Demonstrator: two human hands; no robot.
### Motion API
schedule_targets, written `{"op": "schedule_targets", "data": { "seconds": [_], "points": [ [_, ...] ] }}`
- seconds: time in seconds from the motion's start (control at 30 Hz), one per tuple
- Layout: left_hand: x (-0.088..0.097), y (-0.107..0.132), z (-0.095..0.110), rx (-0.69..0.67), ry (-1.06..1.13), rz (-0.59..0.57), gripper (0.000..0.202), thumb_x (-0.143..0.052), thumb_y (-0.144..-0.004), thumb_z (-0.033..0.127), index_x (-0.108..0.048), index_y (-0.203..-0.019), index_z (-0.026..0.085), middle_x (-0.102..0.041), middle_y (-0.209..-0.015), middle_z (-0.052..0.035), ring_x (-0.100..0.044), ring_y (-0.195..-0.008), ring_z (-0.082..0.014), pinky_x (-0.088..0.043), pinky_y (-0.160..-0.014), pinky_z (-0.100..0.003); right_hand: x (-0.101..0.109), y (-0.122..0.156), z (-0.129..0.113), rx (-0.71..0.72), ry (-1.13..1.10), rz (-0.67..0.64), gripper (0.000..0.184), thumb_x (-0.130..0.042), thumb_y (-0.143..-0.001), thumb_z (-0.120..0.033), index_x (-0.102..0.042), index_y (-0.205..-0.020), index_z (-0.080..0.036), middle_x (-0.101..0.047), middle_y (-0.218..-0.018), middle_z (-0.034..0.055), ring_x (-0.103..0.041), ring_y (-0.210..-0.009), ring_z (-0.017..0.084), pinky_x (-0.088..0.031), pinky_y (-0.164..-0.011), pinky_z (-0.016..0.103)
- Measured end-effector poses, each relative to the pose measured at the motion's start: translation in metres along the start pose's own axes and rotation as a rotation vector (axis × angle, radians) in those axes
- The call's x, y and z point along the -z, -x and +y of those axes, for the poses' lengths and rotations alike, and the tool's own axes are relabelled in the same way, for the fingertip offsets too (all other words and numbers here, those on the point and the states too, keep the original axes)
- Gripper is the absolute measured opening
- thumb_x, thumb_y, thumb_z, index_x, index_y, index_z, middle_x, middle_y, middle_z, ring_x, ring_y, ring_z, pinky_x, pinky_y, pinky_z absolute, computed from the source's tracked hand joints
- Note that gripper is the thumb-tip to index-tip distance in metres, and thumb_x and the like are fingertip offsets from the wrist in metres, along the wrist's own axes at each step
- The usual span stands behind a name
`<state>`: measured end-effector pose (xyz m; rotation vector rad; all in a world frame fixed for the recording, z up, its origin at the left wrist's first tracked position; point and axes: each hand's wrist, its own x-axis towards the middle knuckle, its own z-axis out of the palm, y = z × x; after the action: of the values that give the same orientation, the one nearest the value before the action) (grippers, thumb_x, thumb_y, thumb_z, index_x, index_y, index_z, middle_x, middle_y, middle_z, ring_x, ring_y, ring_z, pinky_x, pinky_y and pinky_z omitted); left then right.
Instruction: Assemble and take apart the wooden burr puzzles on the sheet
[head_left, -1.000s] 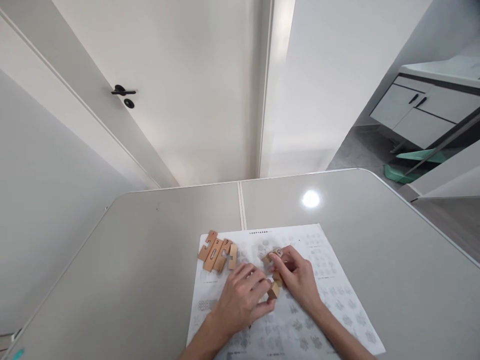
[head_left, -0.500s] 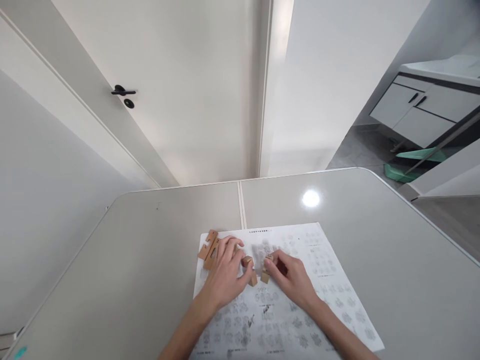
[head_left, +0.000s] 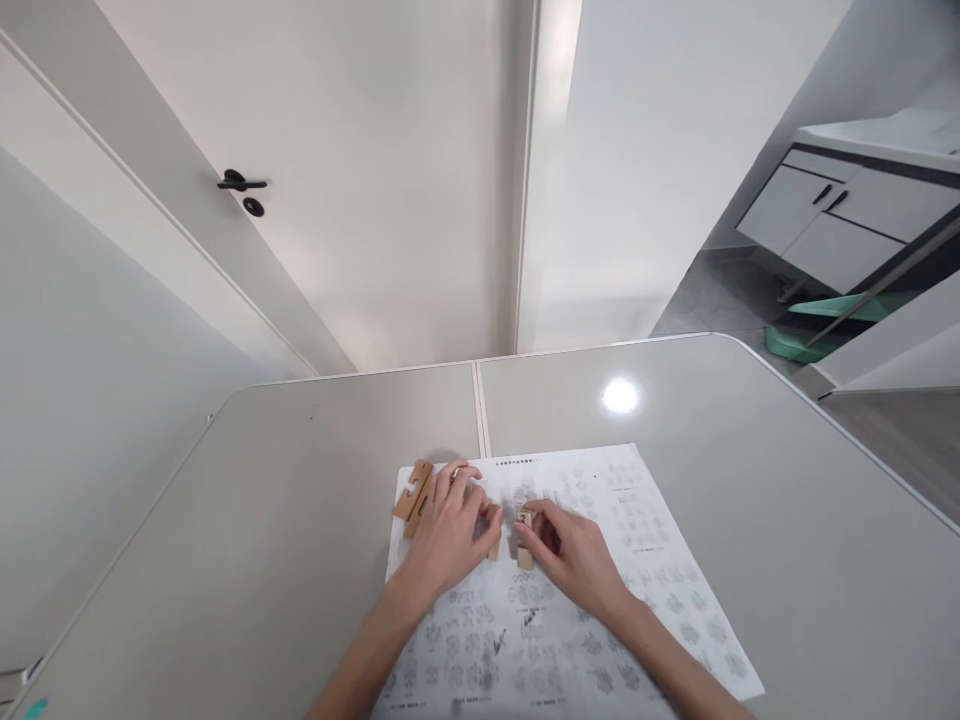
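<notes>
Over the upper part of a printed sheet (head_left: 652,600) my left hand (head_left: 446,535) pinches a small wooden puzzle piece (head_left: 494,546) between thumb and fingers. My right hand (head_left: 574,550) grips another wooden puzzle piece (head_left: 524,557), which has a dark mark like a digit near its top. A narrow gap parts the two pieces. Beyond the left hand's knuckles lie flat, notched wooden pieces (head_left: 412,490), partly covered by that hand. The fingers hide much of both held pieces.
The sheet, covered in small grey diagrams, lies on a grey table (head_left: 262,520) with a seam down its middle. A door with a black handle (head_left: 241,181) stands beyond the table. A white cabinet (head_left: 840,210) and a green container (head_left: 799,344) are at the right.
My right hand has moved slightly left with its piece, turning the marked face more into view. The piece in my left hand has also shifted left and turned; less of it shows.
</notes>
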<state>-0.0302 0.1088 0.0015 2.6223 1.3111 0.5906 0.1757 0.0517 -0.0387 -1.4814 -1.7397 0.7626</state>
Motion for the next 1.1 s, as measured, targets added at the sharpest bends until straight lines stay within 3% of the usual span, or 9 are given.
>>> {"op": "schedule_targets", "data": {
  "seconds": [0.17, 0.33, 0.5, 0.6, 0.8, 1.1],
  "points": [
    [0.0, 0.004, 0.005, 0.019, 0.081, 0.004, 0.01, -0.064, -0.098, 0.026, -0.059, -0.105, 0.022, -0.064, -0.125, -0.01, -0.053, -0.132, -0.0315, -0.05, -0.106, -0.052, -0.002, -0.001, -0.002, -0.012, 0.005, -0.001, 0.036, -0.049, -0.108, -0.054, -0.066, -0.114, -0.023, -0.073, -0.072, 0.002, -0.069, -0.061, 0.021, -0.049, -0.059, 0.03],
    [0.009, 0.009, 0.011, -0.051, 0.178, -0.077, 0.041, -0.071, -0.087, 0.023, -0.059, -0.125, 0.024, -0.063, -0.132, -0.0108, -0.05, -0.138, -0.0327, -0.047, -0.113, -0.051, -0.004, 0.0, -0.001, -0.014, 0.025, 0.01, 0.034, -0.05, -0.107, -0.05, -0.067, -0.116, -0.022, -0.073, -0.072, 0.0012, -0.068, -0.06, 0.02, -0.048, -0.058, 0.029],
    [0.006, 0.012, 0.013, -0.087, 0.224, -0.157, 0.075, -0.086, -0.079, 0.038, -0.05, -0.144, 0.024, -0.061, -0.141, -0.013, -0.049, -0.14, -0.0353, -0.047, -0.116, -0.054, -0.005, 0.0, -0.001, 0.01, 0.062, 0.029, 0.03, -0.051, -0.107, -0.044, -0.068, -0.119, -0.022, -0.074, -0.075, 0.0008, -0.068, -0.061, 0.019, -0.048, -0.059, 0.028],
    [-0.001, 0.012, 0.016, -0.097, 0.24, -0.171, 0.085, -0.09, -0.077, 0.044, -0.046, -0.148, 0.025, -0.06, -0.145, -0.0132, -0.05, -0.141, -0.036, -0.047, -0.115, -0.056, -0.003, -0.001, -0.002, 0.017, 0.041, 0.013, 0.028, -0.048, -0.108, -0.041, -0.067, -0.12, -0.023, -0.074, -0.076, 0.0008, -0.07, -0.064, 0.019, -0.049, -0.06, 0.028],
    [-0.003, 0.009, 0.017, -0.091, 0.245, -0.171, 0.072, -0.084, -0.085, 0.03, -0.047, -0.146, 0.028, -0.065, -0.138, -0.01, -0.051, -0.141, -0.0338, -0.049, -0.113, -0.054, 0.001, -0.001, -0.003, -0.008, -0.056, -0.014, 0.029, -0.041, -0.11, -0.041, -0.061, -0.123, -0.024, -0.076, -0.083, 0.0019, -0.073, -0.068, 0.021, -0.052, -0.063, 0.03],
    [0.012, 0.006, -0.013, -0.104, 0.122, -0.109, 0.051, -0.072, -0.09, 0.025, -0.056, -0.138, 0.026, -0.069, -0.134, -0.008, -0.053, -0.138, -0.0316, -0.046, -0.114, -0.05, 0.002, -0.002, -0.003, -0.005, -0.035, -0.013, 0.029, -0.041, -0.11, -0.044, -0.06, -0.12, -0.024, -0.074, -0.079, 0.001, -0.069, -0.064, 0.02, -0.05, -0.061, 0.03]
  ]
}}
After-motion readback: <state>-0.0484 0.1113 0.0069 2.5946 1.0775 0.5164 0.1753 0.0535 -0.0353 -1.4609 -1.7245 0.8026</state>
